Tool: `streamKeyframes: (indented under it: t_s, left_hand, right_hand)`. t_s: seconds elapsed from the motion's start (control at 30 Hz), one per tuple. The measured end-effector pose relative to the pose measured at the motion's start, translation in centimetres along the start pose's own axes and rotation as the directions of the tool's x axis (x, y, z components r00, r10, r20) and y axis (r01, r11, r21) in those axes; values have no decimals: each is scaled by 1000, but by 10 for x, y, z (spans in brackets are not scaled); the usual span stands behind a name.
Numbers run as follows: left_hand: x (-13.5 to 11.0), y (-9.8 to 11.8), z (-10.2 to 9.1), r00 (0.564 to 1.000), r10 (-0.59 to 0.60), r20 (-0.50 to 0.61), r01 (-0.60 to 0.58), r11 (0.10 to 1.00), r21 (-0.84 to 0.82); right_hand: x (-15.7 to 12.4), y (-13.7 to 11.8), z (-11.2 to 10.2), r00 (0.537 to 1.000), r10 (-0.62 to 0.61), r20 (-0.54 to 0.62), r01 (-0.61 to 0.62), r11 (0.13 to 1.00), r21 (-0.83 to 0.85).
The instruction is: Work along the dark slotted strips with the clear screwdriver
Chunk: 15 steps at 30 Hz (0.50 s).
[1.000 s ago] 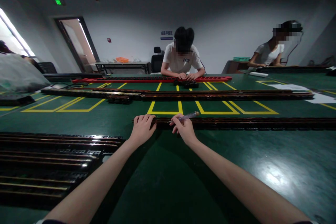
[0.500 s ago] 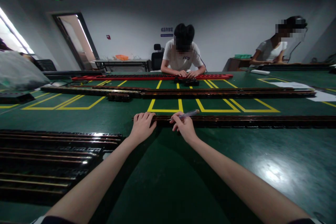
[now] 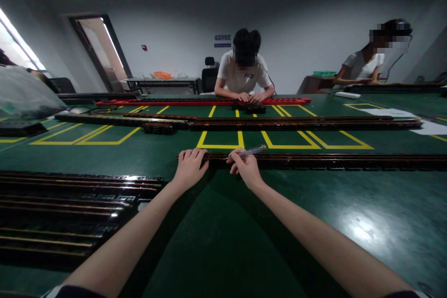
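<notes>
Under left hand (image 3: 191,166), rail (image 3: 335,161), partly hidden

Left hand (image 3: 191,167) lay over the left end of a long dark rail (image 3: 331,162), fingers across its top. Right hand (image 3: 245,170) held a slim clear-handled tool (image 3: 254,150), tip pointing left along the rail; contact unclear. Other dark rails (image 3: 66,208) lay at left on the green table (image 3: 237,247). Opposite, a co-worker (image 3: 240,74) leaned over a red rail (image 3: 286,101), both hands there.
</notes>
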State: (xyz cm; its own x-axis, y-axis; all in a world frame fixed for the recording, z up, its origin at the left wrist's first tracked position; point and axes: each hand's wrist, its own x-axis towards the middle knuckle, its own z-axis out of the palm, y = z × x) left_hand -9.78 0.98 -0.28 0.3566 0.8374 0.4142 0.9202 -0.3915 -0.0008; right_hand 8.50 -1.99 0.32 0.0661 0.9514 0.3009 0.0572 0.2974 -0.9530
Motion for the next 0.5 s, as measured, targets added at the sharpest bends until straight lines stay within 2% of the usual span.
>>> streamKeyframes:
  t_s: [0.5]
  left_hand:
    - [0, -1, 2, 1000, 4, -3, -4, 1000, -11]
  right_hand:
    - [-1, -1, 0, 1000, -7, 3, 7, 1000, -3]
